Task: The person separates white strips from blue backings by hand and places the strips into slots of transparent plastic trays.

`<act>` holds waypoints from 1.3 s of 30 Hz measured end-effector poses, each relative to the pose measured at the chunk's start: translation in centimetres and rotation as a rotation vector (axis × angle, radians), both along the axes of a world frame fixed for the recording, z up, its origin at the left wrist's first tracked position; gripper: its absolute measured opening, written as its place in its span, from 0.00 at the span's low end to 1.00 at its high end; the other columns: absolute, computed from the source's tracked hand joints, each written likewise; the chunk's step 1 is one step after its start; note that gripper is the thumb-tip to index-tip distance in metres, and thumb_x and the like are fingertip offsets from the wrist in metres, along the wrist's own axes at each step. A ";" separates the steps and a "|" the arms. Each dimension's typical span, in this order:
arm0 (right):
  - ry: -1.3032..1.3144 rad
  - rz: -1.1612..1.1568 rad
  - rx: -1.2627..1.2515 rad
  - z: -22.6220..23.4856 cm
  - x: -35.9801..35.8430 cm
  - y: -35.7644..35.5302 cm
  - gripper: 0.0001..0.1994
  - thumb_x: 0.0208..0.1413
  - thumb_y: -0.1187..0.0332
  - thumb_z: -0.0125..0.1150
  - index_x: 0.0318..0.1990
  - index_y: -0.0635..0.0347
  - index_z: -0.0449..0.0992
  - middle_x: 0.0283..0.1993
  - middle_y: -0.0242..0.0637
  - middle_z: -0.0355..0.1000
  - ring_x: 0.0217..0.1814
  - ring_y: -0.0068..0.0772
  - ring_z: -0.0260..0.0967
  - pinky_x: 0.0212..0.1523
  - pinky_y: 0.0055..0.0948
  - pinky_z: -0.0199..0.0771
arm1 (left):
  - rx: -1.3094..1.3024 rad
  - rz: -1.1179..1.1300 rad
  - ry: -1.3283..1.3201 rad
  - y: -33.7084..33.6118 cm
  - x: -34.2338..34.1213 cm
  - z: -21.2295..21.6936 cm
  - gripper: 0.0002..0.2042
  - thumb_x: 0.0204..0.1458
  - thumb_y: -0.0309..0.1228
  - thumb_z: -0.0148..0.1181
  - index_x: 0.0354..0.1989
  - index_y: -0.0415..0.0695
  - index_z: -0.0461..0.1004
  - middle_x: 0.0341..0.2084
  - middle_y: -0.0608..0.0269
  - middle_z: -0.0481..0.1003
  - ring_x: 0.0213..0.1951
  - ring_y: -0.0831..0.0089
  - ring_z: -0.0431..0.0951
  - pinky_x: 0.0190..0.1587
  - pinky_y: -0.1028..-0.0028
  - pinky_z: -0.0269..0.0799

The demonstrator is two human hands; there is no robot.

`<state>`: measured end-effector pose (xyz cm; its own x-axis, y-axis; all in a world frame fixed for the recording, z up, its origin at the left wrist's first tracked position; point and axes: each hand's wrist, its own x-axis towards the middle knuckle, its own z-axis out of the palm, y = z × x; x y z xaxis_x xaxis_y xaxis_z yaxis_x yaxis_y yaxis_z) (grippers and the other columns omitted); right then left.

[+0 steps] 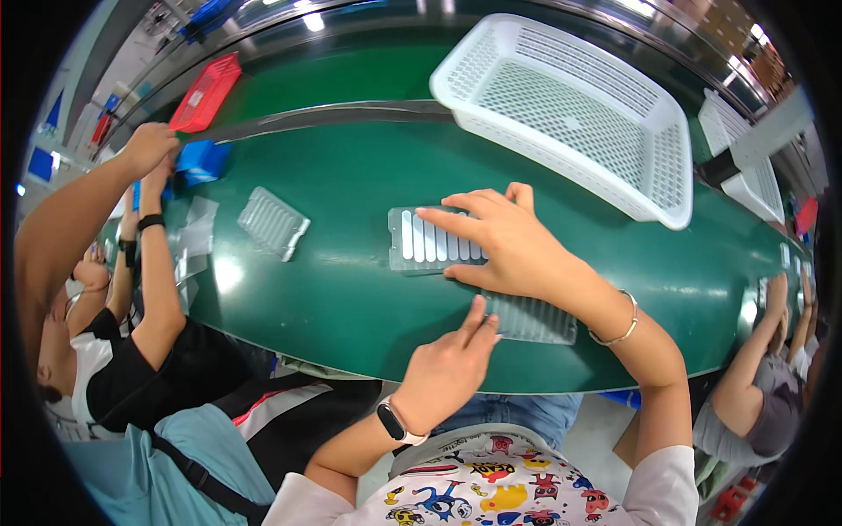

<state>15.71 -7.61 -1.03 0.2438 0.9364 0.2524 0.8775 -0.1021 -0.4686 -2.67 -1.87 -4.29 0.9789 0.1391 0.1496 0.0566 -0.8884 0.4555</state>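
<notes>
In front of me on the green table lies a clear ribbed plastic tray (407, 261) with several white rounded strips (417, 237) side by side in its slots. My right hand (509, 238) spans that tray from its right end, thumb at the near edge and fingers across the far edge. A second clear ribbed tray (539, 322) lies nearer to me, partly under my right forearm; no strips show in it. My left hand (452, 358) has its fingers stretched forward, the tips at the second tray's left edge. Its palm faces down and it holds nothing visible.
Another clear tray (274, 223) lies to the left, beside clear plastic sheets (196, 235). A large white perforated basket (561, 131) stands at the back right. Co-workers' arms (160, 280) reach in at left, near a blue box (202, 162) and a red basket (206, 92).
</notes>
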 end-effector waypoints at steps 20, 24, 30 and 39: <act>-0.054 0.172 -0.003 1.5 -1.7 2.4 0.14 0.49 0.69 0.62 0.45 0.55 0.77 0.55 0.42 0.67 0.55 0.40 0.64 0.52 0.54 0.57 | -0.885 0.282 -0.122 3.2 0.1 3.1 0.07 0.56 0.26 0.56 0.35 0.36 0.78 0.22 0.62 0.73 0.25 0.77 0.71 0.31 0.77 0.67; 0.855 0.233 0.035 2.9 -0.2 -1.1 0.07 0.57 0.71 0.56 0.37 0.64 0.78 0.32 0.40 0.75 0.34 0.33 0.73 0.33 0.27 0.71 | -1.086 0.285 -0.041 2.3 0.9 3.0 0.08 0.57 0.27 0.56 0.28 0.36 0.76 0.24 0.63 0.76 0.30 0.79 0.75 0.35 0.80 0.69; 0.997 -0.028 0.045 3.1 -2.0 -6.5 0.07 0.52 0.71 0.63 0.38 0.61 0.78 0.29 0.31 0.72 0.26 0.18 0.63 0.27 0.18 0.65 | -0.947 0.263 -0.136 -0.3 1.8 3.6 0.05 0.50 0.27 0.63 0.28 0.37 0.77 0.20 0.65 0.72 0.21 0.84 0.64 0.23 0.81 0.59; 0.115 0.025 0.498 1.8 -3.5 -14.2 0.07 0.41 0.77 0.67 0.30 0.60 0.77 0.35 0.33 0.75 0.31 0.30 0.69 0.28 0.26 0.65 | -0.983 0.145 -0.121 -3.1 3.6 3.7 0.08 0.47 0.21 0.64 0.37 0.38 0.79 0.21 0.69 0.74 0.19 0.89 0.60 0.21 0.84 0.53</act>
